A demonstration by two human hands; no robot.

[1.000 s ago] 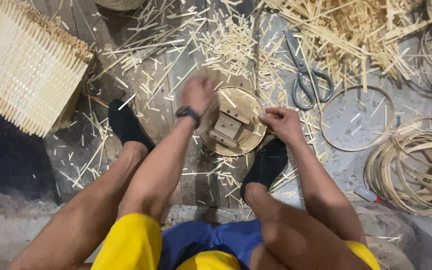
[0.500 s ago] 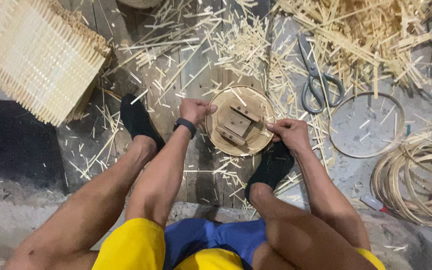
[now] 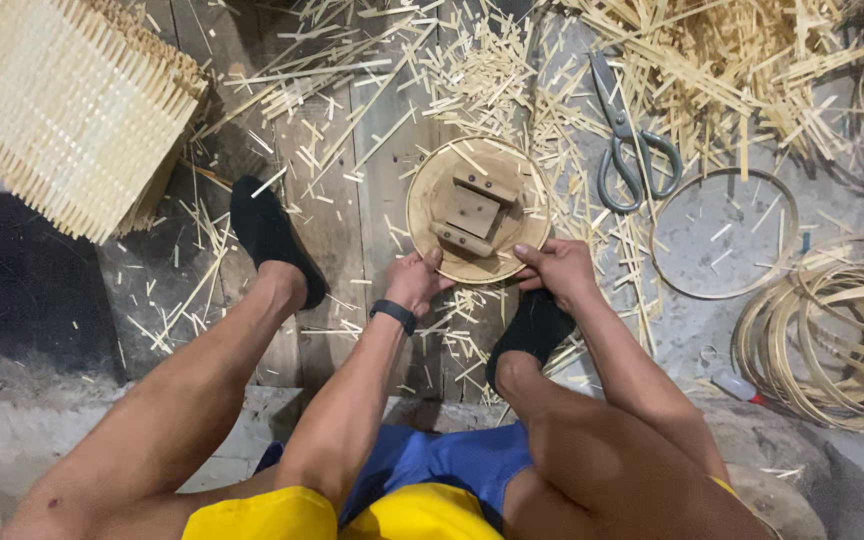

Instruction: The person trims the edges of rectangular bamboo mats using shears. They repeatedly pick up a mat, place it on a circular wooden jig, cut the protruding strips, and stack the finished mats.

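Since half a second ago, the woven bamboo panel (image 3: 62,105) sits nearer the floor's upper left corner, and the round wooden disc (image 3: 479,210) (with small blocks on its face) lies farther from the body. Both arms reach forward between the knees. The left hand (image 3: 415,281) grips the disc's near rim; the right hand (image 3: 555,268) grips its near right rim. Scissors (image 3: 632,140) lie beyond, among bamboo slivers.

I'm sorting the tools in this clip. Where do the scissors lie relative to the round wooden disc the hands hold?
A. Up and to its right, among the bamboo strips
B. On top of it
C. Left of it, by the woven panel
A: the scissors lie on the floor up and right of the round wooden disc, apart from it.
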